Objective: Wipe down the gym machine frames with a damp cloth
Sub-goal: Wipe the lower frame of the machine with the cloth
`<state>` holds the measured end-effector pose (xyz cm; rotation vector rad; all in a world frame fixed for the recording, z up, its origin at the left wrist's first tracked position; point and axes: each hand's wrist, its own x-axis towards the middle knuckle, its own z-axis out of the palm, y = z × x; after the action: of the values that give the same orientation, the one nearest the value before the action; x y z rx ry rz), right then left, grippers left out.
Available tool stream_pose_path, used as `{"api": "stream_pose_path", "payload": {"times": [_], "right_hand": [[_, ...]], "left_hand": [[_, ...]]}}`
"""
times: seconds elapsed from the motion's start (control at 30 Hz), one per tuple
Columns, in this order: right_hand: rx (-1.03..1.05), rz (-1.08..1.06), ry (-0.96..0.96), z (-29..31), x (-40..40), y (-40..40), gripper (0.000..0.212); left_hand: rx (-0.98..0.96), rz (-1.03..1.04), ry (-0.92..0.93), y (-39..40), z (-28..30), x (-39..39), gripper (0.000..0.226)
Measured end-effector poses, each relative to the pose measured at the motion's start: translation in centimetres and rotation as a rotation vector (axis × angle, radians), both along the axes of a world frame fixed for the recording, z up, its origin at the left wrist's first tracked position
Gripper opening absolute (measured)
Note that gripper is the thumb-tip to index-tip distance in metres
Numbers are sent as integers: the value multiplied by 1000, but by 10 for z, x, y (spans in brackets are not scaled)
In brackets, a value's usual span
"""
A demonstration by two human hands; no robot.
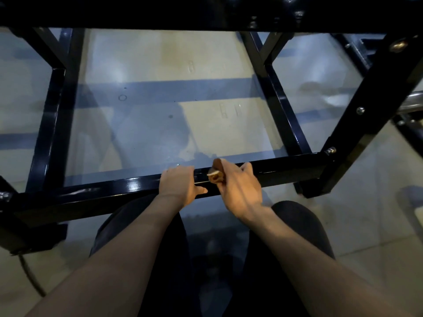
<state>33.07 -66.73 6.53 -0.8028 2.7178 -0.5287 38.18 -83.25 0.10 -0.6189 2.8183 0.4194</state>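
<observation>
A black gym machine frame (96,195) lies low over the floor, its near horizontal bar running across the middle of the head view. My left hand (179,185) grips that bar, fingers curled over the top and thumb below. Just to its right, my right hand (238,184) holds a small brown cloth (216,172) bunched in its fingers and pressed against the top of the same bar. The right hand is motion-blurred.
More black bars run away from me on the left (53,124) and right (283,115), with an angled upright (366,106) at far right. A thick black beam (206,12) crosses overhead. Pale tiled floor (148,124) shows through. My knees sit below the bar.
</observation>
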Motion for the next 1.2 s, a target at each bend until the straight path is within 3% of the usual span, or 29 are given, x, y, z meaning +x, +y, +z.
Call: {"api": "stream_pose_path", "payload": {"times": [0.07,0.13,0.2,0.27,0.4,0.5,0.63,0.73,0.8,0.97,1.2], "right_hand": [[49,30,-17,3,-13,22,31],[136,-82,15,-3,-43,48,40],[187,-308,19,-7,-78,66,34],[238,-406,71,-10,-93,61,29],[84,-185,8,-18,-44,14,17],[109,-18,41,-13,-28,22,12],[155,-237,-17,-9,-80,75,36],[169,-442,-27,-11,-104,80,31],[152,-395,-7,-15,-92,60,30],[69,-46,21,-15,-45,51,20],[306,-352,109,-20,-115,82,33]], "left_hand": [[-7,-18,-12,0,-1,-1,54],[-18,-20,-27,0,0,-2,56],[-24,-7,-42,1,1,-2,56],[-24,1,-52,1,2,-4,55],[-50,6,-57,1,0,-5,57],[-35,9,-35,-1,-2,-6,58],[-18,-19,-33,-1,3,-2,56],[-16,-13,-34,0,9,-1,55],[-6,-11,-31,-1,11,0,53],[-23,-1,-23,1,13,0,53],[-44,-5,-29,1,17,2,57]]}}
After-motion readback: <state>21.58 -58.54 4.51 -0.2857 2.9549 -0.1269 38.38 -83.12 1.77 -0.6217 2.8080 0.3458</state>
